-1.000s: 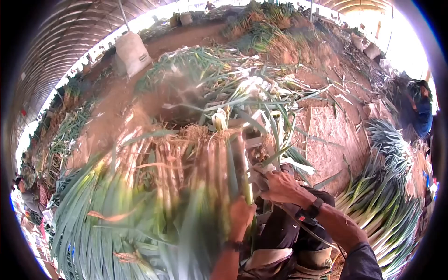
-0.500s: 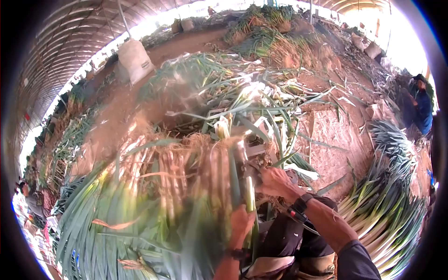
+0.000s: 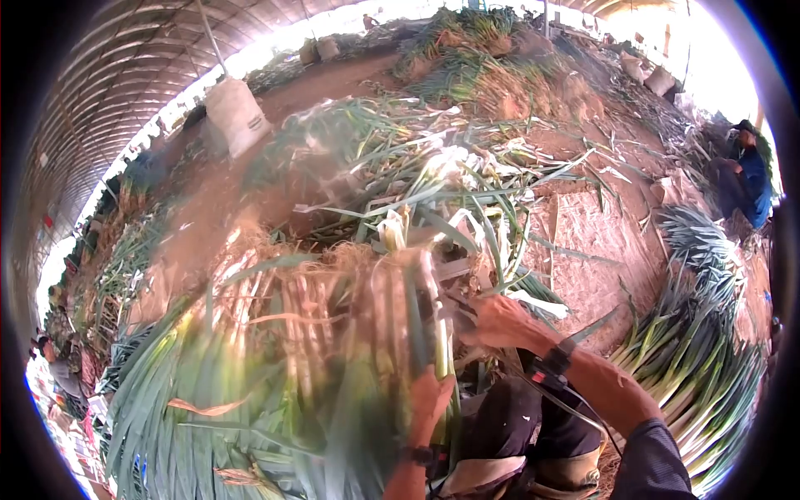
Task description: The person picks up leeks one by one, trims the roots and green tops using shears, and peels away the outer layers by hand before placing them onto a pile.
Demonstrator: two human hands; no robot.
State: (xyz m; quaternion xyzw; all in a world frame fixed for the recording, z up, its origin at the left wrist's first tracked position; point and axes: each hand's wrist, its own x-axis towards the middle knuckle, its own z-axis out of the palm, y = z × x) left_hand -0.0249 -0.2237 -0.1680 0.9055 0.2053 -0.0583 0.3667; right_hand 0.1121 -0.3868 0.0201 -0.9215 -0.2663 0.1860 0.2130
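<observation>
One arched tunnel (image 3: 117, 67) roofs a bare dirt floor (image 3: 587, 250) heaped with leeks (image 3: 250, 358); a white sack (image 3: 236, 112) stands beyond them. The left hand (image 3: 429, 402) clenches one leek stalk (image 3: 440, 337) upright above the lap; the right hand (image 3: 500, 321) touches it higher, its grip too blurred to tell.

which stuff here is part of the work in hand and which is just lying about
In hand: leek stalk, gripped by left hand; right hand at its root end; leek pile.
Lying about: white sack, leaf trimmings, stacked leeks, other person.
</observation>
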